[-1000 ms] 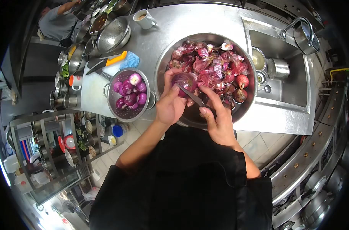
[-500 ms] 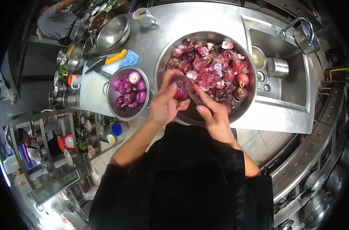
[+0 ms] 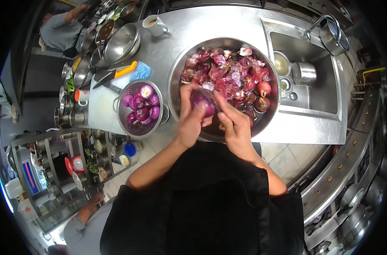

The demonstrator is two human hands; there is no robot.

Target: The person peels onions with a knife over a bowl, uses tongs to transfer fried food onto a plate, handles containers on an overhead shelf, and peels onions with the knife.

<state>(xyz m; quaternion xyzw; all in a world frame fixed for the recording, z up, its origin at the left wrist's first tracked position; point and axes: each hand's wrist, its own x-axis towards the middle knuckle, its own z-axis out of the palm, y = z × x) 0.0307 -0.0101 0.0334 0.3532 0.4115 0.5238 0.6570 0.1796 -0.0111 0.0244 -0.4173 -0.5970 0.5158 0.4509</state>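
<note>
Over the near part of a wide metal bowl (image 3: 173, 85), my left hand (image 3: 189, 123) is closed around a purple onion (image 3: 203, 103). My right hand (image 3: 236, 127) is closed on a knife, whose blade is blurred and partly hidden beside the onion. Red onion skins (image 3: 227, 72) and some unpeeled onions (image 3: 262, 104) fill much of the bowl. Left of it, a perforated colander (image 3: 123, 114) holds several peeled purple onions (image 3: 142, 113).
A cutting board (image 3: 102, 108), an orange-handled knife (image 3: 125, 69), a blue cloth (image 3: 140, 71) and a mug (image 3: 155, 25) lie left. The sink (image 3: 325, 97) holds pots at right. One person (image 3: 61, 29) is upper left, another (image 3: 89, 229) lower left.
The onion has turned in my left hand, and the knife blade now shows less. Another person has appeared at the lower left. The view has shifted slightly.
</note>
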